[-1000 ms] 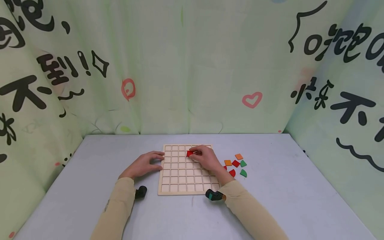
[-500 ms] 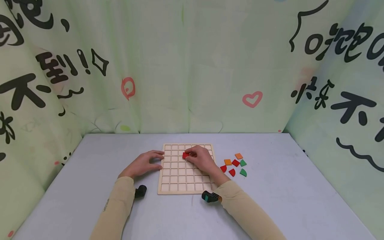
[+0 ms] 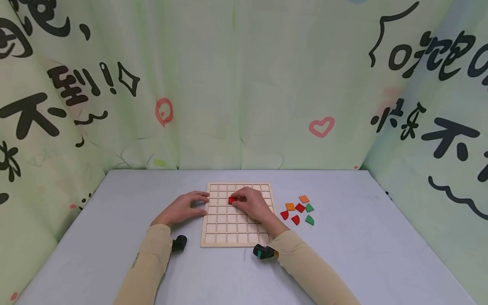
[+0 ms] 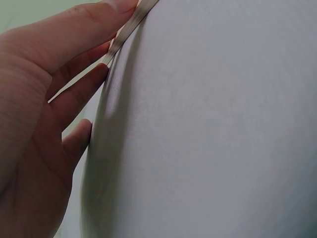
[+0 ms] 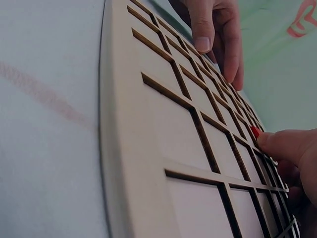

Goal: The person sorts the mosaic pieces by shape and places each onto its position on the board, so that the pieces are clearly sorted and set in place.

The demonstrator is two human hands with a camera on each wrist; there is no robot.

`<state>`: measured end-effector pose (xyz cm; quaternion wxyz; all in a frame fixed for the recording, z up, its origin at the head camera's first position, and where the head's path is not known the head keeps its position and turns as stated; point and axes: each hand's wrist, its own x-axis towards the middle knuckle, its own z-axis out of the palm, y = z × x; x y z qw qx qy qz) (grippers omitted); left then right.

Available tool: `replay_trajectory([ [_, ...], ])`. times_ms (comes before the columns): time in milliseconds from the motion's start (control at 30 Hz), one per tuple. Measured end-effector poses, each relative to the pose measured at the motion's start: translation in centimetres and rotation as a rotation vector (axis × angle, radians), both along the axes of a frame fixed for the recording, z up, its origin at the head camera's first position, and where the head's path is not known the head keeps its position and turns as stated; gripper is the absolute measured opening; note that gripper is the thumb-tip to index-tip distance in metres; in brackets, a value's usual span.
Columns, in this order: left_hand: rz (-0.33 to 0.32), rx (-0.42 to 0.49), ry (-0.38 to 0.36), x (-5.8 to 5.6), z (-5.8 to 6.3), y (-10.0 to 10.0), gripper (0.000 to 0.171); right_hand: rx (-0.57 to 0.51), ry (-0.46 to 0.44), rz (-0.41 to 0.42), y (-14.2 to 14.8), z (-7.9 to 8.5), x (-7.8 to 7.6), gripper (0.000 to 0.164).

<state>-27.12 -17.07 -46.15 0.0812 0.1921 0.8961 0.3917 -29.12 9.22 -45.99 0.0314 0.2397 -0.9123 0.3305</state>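
A wooden grid board (image 3: 221,238) with raised dividers between its squares lies flat on the table. Over its upper middle squares, my right hand (image 3: 253,203) pinches a small red tile (image 3: 231,200) between thumb and fingers; the tile's right part is hidden by the fingertips. In the right wrist view only a red sliver of the tile (image 5: 255,131) shows, right at the grid. My left hand (image 3: 186,207) rests at the board's left edge, thumb and fingers loosely spread with the tips touching the rim. The left wrist view shows the thumb (image 4: 89,25) against that edge.
Right of the board lie several loose pieces: orange squares such as this orange tile (image 3: 303,198), a red square (image 3: 300,207), red rounded pieces (image 3: 295,220) and green rounded pieces (image 3: 309,220). A printed curtain (image 3: 267,84) stands behind the white table (image 3: 213,279).
My right hand has shifted left and slightly nearer with the red tile, from one part of the grid to another. A red rounded piece beside the board came into view. The left hand stays put.
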Motion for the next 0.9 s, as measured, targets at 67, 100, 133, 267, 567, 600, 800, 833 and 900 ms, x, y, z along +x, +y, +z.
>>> replay_trajectory([
  [67,-0.005,0.004,0.002,0.04,0.05,0.00,0.044,0.008,0.000,0.001,-0.07,-0.03,0.00,0.022],
  [100,-0.005,0.005,0.001,0.05,0.06,-0.01,0.044,0.010,-0.002,0.001,-0.09,-0.04,0.00,0.022],
  [133,-0.004,0.006,0.000,0.03,0.07,0.00,0.043,0.011,-0.005,0.002,-0.10,-0.04,0.00,0.022],
  [267,-0.009,-0.002,0.009,-0.04,0.04,0.00,0.043,0.015,-0.008,0.006,-0.09,0.10,0.14,0.023],
  [567,0.010,-0.006,-0.015,0.14,0.33,0.22,0.042,0.005,-0.004,0.003,-0.07,0.00,0.17,0.023],
  [600,0.012,-0.006,-0.017,0.16,0.34,0.25,0.042,0.006,-0.004,0.002,-0.07,-0.03,0.17,0.023],
  [800,0.008,-0.014,-0.012,0.17,0.32,0.22,0.043,-0.002,-0.007,0.003,-0.04,-0.04,0.25,0.023],
  [833,0.007,-0.013,-0.013,0.17,0.31,0.21,0.043,-0.003,-0.005,0.006,-0.03,-0.01,0.27,0.023],
  [900,0.004,-0.014,-0.010,0.14,0.24,0.17,0.043,0.000,-0.005,0.009,0.00,0.03,0.27,0.023],
])
